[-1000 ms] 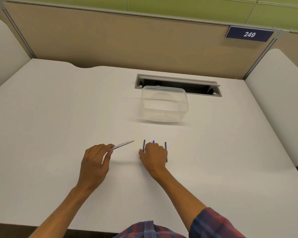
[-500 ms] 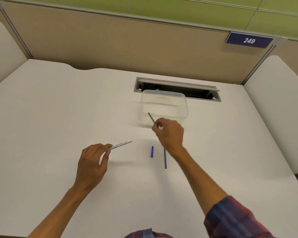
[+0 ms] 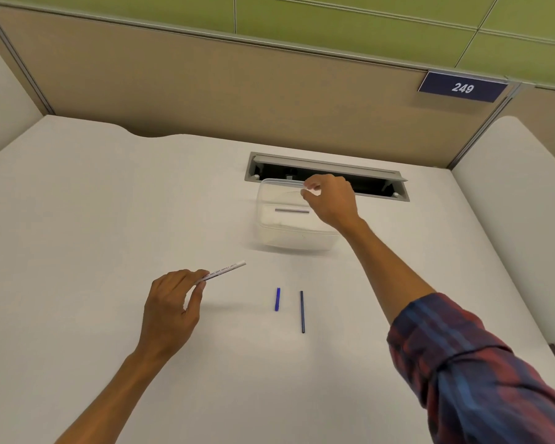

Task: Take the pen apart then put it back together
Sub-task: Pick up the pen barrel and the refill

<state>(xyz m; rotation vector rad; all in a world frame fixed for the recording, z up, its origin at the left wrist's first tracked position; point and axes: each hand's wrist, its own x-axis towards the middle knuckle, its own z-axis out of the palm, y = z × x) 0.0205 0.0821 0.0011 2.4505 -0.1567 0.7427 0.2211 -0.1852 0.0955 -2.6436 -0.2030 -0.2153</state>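
Our left hand (image 3: 170,312) pinched the white pen barrel (image 3: 225,270) above the desk (image 3: 77,251). Our right hand (image 3: 329,200), fingers curled on nothing we could see, hovered over the tub (image 3: 289,233), where a thin piece (image 3: 292,210) lay. A blue cap (image 3: 277,299) and refill (image 3: 302,311) lay nearer us.

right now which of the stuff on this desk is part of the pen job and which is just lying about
Part of the job:
- white pen barrel, pinched in the left hand
- short blue piece on the desk
- long thin dark piece on the desk
- dark piece in the clear container
- right hand, fingers curled over the container

Just there:
- cable slot
- sign reading 249
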